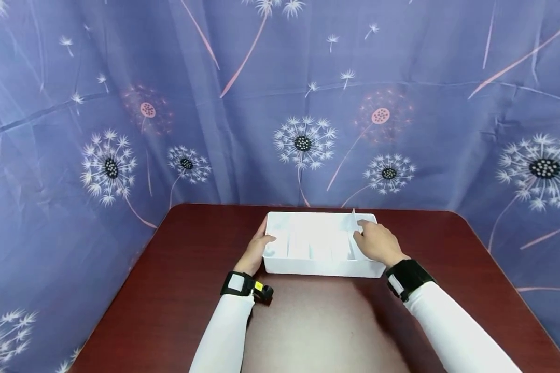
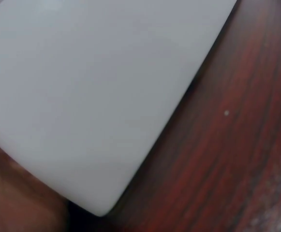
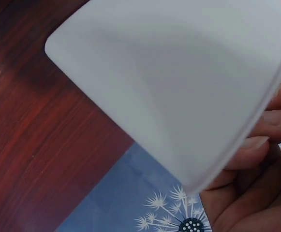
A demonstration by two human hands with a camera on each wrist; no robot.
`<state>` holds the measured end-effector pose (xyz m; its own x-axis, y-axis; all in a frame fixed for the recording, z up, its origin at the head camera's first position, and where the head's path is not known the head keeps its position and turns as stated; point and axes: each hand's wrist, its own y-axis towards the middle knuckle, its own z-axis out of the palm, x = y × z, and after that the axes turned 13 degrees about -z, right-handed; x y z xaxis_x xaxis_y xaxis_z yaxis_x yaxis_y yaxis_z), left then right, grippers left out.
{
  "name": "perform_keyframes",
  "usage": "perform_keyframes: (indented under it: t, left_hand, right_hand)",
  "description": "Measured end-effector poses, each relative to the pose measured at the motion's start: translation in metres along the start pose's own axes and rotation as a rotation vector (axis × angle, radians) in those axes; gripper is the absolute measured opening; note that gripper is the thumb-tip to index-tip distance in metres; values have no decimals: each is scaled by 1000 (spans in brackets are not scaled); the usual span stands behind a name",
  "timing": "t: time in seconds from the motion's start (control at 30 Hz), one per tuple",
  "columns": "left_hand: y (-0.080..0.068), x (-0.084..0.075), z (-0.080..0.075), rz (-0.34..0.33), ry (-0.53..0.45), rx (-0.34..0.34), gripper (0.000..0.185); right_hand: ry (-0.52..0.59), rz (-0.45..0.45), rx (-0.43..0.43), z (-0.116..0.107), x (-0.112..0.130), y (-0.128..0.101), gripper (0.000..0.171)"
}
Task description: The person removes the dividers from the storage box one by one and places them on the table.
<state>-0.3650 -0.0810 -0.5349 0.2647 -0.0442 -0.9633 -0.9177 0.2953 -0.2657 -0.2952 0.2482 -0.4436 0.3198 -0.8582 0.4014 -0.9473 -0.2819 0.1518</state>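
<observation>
A white divided box (image 1: 322, 267) sits on the dark red table (image 1: 308, 326), toward its far edge. My left hand (image 1: 264, 242) holds the box's left end, thumb hooked over the rim and fingers against the outer wall. My right hand (image 1: 360, 229) is over the box's right compartment and pinches a thin white divider (image 1: 353, 216) that sticks up above the rim. In the left wrist view the box wall (image 2: 92, 87) fills most of the frame. The right wrist view shows the box's outer wall (image 3: 179, 82) with curled fingers (image 3: 256, 144) past its edge.
A blue curtain with dandelion prints (image 1: 303, 103) hangs close behind and around the table. The table's rounded far corners lie left and right of the box. Bare wood (image 2: 237, 145) stretches between the box and my body.
</observation>
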Motion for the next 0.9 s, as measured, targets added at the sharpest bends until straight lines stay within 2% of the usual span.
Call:
perform_keyframes:
  t: [0.2,0.43,0.67,0.9]
  left_hand:
    - [-2,1,-3,-6,-29,-26,79]
    - [3,2,1,-13,-2,4,79]
    - [3,3,2,-15,-12,-3,79]
    - [1,2,0,3,-5,-4,79]
  right_hand:
    - [19,-11,-3,-9,4,7,52]
    - [60,11,10,-22,3,1,52]
    - [63,1,4,-40,8,2,51]
    - [31,-48,-98,-62,3,-5,40]
